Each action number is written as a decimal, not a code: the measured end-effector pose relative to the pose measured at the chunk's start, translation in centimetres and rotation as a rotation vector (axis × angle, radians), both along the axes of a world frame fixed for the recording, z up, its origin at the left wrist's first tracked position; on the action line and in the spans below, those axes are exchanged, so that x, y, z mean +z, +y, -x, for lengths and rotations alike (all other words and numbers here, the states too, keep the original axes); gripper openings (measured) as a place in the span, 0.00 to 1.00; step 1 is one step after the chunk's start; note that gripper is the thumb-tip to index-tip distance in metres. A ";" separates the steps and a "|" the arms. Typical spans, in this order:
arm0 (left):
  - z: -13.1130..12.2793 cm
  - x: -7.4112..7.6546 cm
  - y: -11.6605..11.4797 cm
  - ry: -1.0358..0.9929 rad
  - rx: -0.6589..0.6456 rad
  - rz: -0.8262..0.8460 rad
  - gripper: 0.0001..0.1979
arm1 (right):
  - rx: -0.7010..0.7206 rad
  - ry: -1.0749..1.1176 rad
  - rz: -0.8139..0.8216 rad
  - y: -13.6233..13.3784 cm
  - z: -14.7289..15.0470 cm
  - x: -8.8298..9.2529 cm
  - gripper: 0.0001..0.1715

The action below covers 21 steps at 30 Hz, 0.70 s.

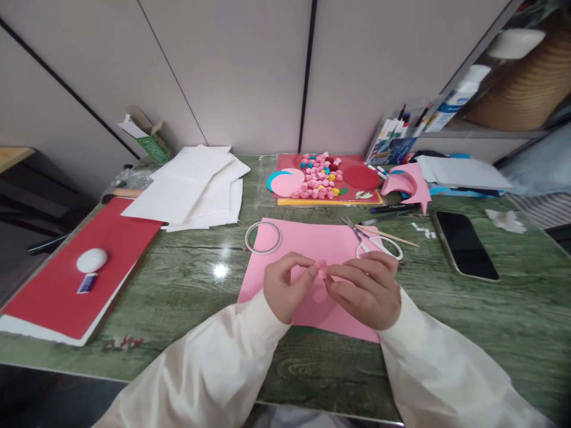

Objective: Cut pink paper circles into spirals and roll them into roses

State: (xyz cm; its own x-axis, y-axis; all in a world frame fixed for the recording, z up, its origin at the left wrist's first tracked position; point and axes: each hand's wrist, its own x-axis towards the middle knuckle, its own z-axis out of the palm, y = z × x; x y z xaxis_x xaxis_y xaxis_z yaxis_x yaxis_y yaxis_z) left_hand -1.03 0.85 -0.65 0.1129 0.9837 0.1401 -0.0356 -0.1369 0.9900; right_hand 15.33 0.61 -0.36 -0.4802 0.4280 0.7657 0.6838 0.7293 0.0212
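A small pink paper flower (321, 266) is pinched between the fingertips of my left hand (288, 285) and my right hand (368, 288). Both hands are closed on it, and its exact shape is partly hidden by the fingers. Beneath them lies a pink paper sheet (307, 238). A roll of tape (263, 238) rests at the sheet's upper left corner. By my right hand are white-handled scissors (379, 245), lying partly on the sheet, with a thin wooden stick (392, 236) crossing close by.
Many small pink paper pieces (319, 178) lie on a red sheet at the back. White papers (196, 184) and a red board (84, 261) are to the left. A phone (465, 245), pens (392, 208) and pink scraps (413, 184) are to the right.
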 end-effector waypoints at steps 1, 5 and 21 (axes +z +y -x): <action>0.0 0.0 0.0 0.016 0.004 -0.015 0.05 | -0.002 -0.002 0.003 0.0 0.0 0.0 0.11; 0.1 0.1 0.0 0.108 0.030 -0.082 0.05 | -0.004 0.000 0.023 0.0 -0.2 -0.2 0.11; 0.9 0.6 0.9 0.468 0.027 -0.491 0.06 | -0.077 0.035 0.162 0.4 0.7 0.4 0.10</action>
